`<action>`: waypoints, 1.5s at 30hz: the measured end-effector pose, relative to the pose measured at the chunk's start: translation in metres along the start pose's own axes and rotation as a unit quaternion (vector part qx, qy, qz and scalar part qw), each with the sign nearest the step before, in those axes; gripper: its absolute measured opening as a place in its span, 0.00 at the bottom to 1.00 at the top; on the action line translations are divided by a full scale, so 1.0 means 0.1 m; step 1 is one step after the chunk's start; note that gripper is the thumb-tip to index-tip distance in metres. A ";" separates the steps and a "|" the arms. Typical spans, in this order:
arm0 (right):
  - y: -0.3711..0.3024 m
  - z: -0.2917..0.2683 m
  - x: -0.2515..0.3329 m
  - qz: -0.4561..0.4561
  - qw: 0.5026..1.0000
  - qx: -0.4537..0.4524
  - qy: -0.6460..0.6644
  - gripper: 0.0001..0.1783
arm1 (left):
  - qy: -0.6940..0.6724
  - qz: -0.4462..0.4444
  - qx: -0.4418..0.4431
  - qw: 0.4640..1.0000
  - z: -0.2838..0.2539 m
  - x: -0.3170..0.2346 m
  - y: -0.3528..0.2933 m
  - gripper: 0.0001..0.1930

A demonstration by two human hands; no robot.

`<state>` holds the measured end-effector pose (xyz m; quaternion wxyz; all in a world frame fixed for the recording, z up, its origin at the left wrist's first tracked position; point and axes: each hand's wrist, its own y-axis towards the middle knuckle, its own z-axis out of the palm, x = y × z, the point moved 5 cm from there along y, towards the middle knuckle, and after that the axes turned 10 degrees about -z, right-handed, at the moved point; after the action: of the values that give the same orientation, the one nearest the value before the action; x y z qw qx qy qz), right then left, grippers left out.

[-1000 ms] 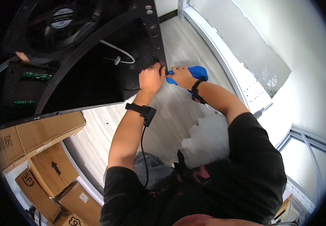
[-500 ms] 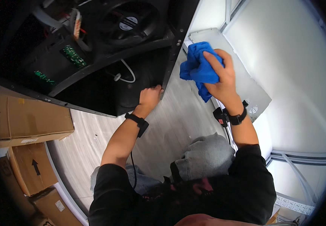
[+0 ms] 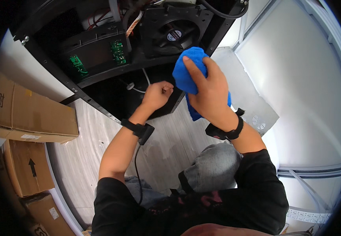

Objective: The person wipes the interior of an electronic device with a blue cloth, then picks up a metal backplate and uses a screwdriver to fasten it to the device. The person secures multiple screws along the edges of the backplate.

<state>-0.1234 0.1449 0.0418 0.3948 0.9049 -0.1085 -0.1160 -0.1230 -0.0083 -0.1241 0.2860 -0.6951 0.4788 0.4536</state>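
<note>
A crumpled blue cloth (image 3: 191, 74) is bunched in my right hand (image 3: 211, 92), the thumb and fingers pressed around it. It is raised in front of the right edge of an open black cabinet (image 3: 95, 105), and a fold of it hangs below the palm. My left hand (image 3: 157, 95) is closed with its fingers curled, just left of the cloth and in front of the cabinet's lower opening. Nothing shows in its fingers. Inside the cabinet are a black fan (image 3: 174, 35), green circuit boards (image 3: 118, 52) and a looped white cable (image 3: 147, 74).
Cardboard boxes (image 3: 40, 106) are stacked along the left. A grey metal panel (image 3: 253, 94) with a round vent leans at the right, beside white wall panels (image 3: 300, 78). A black cable (image 3: 136, 169) trails from my left wrist strap. Below is the wood-look floor (image 3: 95, 157).
My left hand has come off the cabinet's lower edge and curled up. My right hand has brought the blue cloth left, toward the cabinet. The cabinet's inside shows more fully.
</note>
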 end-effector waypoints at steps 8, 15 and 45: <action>0.11 0.05 0.23 0.013 0.999 0.031 0.038 0.41 | -0.316 0.015 0.093 0.944 -0.66 -0.68 -0.21 0.16; 0.09 -0.03 0.15 0.027 0.996 0.070 0.044 0.46 | -0.392 0.033 0.056 0.918 -0.68 -0.79 -0.25 0.24; 0.83 -0.45 0.41 -0.034 0.997 -0.051 0.049 0.41 | -0.462 -0.082 -0.014 0.883 -0.73 -0.84 -0.24 0.28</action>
<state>-0.0798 0.1094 0.1279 0.4415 0.8912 -0.0517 -0.0899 -0.0855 -0.0254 -0.0179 0.5012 -0.4474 0.2268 0.7051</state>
